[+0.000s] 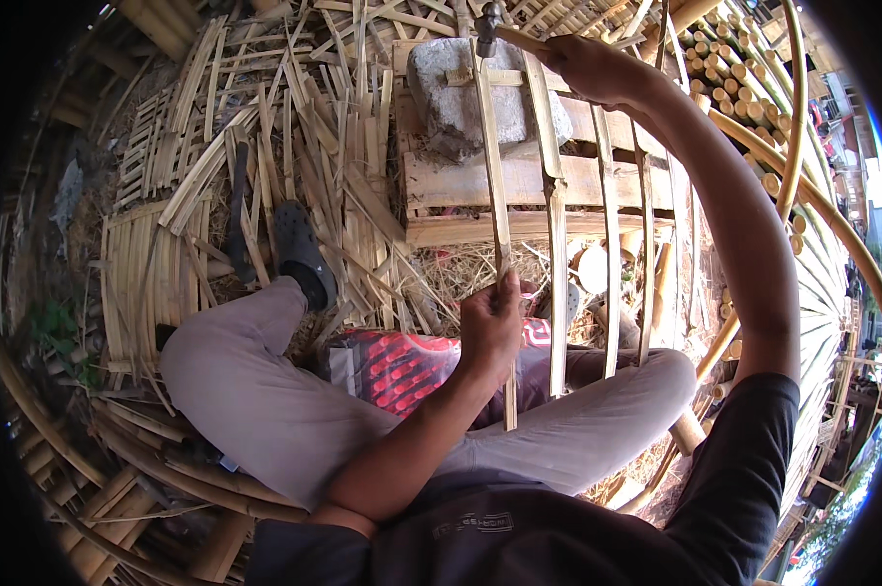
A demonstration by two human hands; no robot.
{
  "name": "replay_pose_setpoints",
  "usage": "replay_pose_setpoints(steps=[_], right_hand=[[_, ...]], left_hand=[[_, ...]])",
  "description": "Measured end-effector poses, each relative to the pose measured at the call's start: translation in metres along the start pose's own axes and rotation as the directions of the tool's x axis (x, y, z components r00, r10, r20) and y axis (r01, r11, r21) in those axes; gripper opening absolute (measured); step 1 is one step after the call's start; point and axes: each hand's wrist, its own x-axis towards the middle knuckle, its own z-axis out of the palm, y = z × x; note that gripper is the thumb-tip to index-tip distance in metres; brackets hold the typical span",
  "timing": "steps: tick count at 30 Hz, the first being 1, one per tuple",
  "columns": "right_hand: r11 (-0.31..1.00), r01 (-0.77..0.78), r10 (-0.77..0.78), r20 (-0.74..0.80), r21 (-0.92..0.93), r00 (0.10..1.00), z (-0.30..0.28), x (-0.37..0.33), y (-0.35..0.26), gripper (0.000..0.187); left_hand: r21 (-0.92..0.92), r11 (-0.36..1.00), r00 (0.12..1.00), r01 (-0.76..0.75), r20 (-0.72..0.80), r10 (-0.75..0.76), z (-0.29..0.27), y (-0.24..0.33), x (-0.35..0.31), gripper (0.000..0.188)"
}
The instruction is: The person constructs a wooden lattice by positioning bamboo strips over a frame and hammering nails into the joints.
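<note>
My left hand [493, 322] is closed around a long bamboo slat [492, 176] that runs away from me. Its far end rests over a short crosswise strip [509, 77] on a grey stone block [443, 93]. In my right hand [594, 70] is the wooden handle of a hammer [489, 29]; the dark metal head is just above the slat's far end, and whether they touch I cannot tell. Several more slats, such as a notched one [555, 234], lie side by side to the right, their near ends over my right leg.
Beneath the stone stands a wooden crate-like platform [470, 184]. Loose bamboo strips [338, 146] cover the ground at left, with a long dark blade [238, 210] among them. A red and grey sack [402, 371] lies between my legs. Cut bamboo poles [734, 73] are stacked far right.
</note>
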Motion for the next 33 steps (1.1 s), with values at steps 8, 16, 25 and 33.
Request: replay_pose_setpoints(steps=[8,16,25,33], right_hand=[[0.980,0.187,-0.192,-0.082,-0.062,0.978,0.022,0.015,0.023,0.037],[0.989,-0.054,0.034,0.138,0.140,0.990,0.005,-0.001,0.009,0.031],[0.972,0.215,-0.192,-0.211,0.092,0.958,0.047,-0.002,0.039,0.037],[0.954,-0.100,0.073,0.105,0.284,0.992,0.017,-0.005,0.020,0.034]], left_hand=[[0.001,1.000,1.000,0.004,-0.003,-0.004,0.004,0.004,-0.002,0.043],[0.013,1.000,1.000,0.002,-0.007,-0.002,0.005,-0.001,-0.002,0.044],[0.006,1.000,1.000,0.004,-0.028,-0.004,0.009,-0.002,-0.002,0.044],[0.029,0.999,1.000,-0.018,-0.010,0.018,0.001,-0.008,0.004,0.043]])
